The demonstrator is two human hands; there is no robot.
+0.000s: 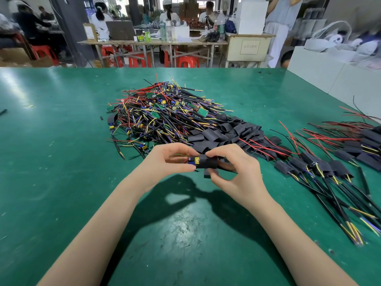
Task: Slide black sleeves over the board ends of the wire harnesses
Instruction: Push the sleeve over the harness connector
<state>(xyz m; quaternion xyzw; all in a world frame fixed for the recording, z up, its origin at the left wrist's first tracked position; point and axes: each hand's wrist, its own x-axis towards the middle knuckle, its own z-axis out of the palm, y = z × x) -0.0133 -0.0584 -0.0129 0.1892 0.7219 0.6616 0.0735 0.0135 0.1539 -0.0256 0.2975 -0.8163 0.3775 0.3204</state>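
Above the green table (51, 182), my left hand (165, 162) pinches the board end of a wire harness (192, 161), a small board with blue and yellow parts. My right hand (237, 172) pinches a black sleeve (207, 163) that partly covers that board end. A second black sleeve piece (209, 174) shows under my right fingers. Behind my hands lies a big pile of bare harnesses (162, 112) with green boards and red, yellow, purple and black wires. Loose black sleeves (226, 131) are heaped right of that pile.
Sleeved harnesses (329, 168) lie in a row at the right, wires fanning toward the table edge. White boxes (334, 65) stand at the far right corner. Beyond the table are other benches, red stools and seated people.
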